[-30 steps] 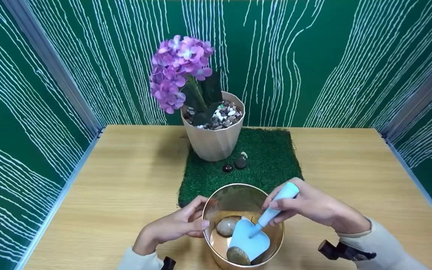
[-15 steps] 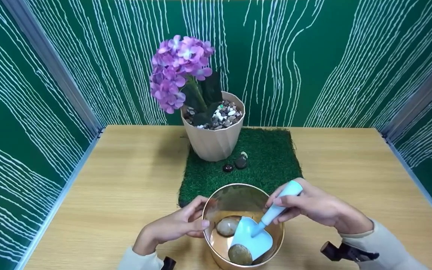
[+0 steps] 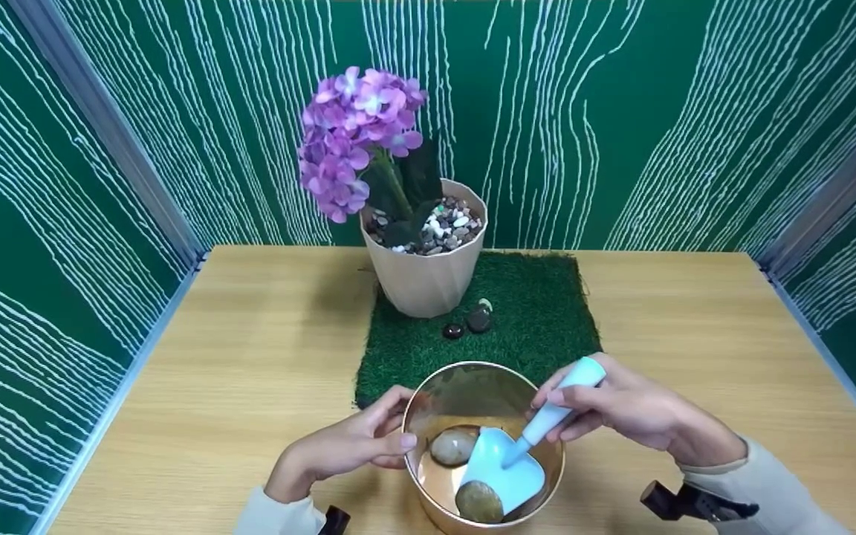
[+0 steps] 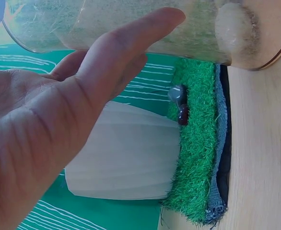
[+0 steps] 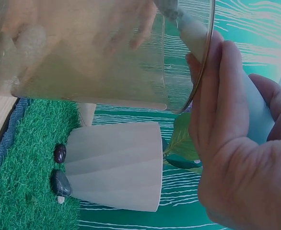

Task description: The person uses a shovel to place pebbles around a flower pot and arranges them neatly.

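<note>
My right hand [image 3: 632,405] grips the handle of a light blue toy shovel [image 3: 506,472], which tilts down into an amber glass jar [image 3: 481,364] with a gold rim. Inside the jar, a brown-green stone [image 3: 479,502] overlaps the tip of the blade, and a pale oval stone [image 3: 453,447] lies beside the blade. My left hand [image 3: 346,449] holds the jar's left side, thumb toward the front and fingers farther round. In the left wrist view, the thumb [image 4: 131,40] lies along the glass. The right wrist view shows the right fingers at the rim, round the handle.
Behind the jar lies a green turf mat [image 3: 539,312], bearing a cream pot [image 3: 428,282] with purple flowers [image 3: 357,137] and pebbles. Small dark stones [image 3: 478,319] sit in front of the pot. Green patterned walls [image 3: 621,148] enclose the wooden table [image 3: 264,334].
The shovel has shifted slightly right and up with my right hand, and its blade tip now lies more behind the brown-green stone, which has moved slightly right. My left hand keeps its hold.
</note>
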{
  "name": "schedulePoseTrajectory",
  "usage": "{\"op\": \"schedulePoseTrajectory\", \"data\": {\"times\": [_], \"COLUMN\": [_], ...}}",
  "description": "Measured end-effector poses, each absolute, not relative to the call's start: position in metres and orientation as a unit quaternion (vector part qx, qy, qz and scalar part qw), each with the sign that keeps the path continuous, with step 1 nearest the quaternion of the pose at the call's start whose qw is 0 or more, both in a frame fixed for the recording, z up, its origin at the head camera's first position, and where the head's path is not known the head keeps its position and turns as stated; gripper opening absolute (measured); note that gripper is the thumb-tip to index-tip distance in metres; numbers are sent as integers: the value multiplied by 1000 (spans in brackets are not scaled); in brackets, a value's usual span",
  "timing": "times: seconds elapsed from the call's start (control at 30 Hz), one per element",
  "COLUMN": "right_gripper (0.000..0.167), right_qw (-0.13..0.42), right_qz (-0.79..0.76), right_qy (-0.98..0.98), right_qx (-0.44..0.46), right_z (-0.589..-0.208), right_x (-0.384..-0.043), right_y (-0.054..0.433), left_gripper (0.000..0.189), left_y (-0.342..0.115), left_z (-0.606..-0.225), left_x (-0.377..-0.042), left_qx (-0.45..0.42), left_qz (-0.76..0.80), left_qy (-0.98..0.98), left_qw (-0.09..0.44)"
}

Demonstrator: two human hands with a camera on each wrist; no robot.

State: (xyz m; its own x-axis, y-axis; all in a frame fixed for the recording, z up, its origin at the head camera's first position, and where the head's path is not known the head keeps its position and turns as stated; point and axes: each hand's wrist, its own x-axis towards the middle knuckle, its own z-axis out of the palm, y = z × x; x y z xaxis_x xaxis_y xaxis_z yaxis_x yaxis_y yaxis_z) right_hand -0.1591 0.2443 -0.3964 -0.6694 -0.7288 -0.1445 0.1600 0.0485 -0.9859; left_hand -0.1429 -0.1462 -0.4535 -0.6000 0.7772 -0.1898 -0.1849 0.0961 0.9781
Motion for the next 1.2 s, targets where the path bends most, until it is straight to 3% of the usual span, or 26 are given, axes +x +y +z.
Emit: {"op": "schedulePoseTrajectory", "data": {"times": [0.53,1.2], "right_gripper": [34,47], "right_qw": [344,309], "right_qz": [-681,-728], "right_qy": [619,588], "right_qx": [-188,-173], "right_z": [-401,-385], "right_x": [-161,-180], "right_y": [253,273], "left_gripper": [65,72], "left_y": [-147,-147], "left_z": [-454,-456], "left_x": [-143,-142], "left_qx": [234,235], "left_qz": [631,626], "left_qy": [634,645], "left_qw": [381,371]}}
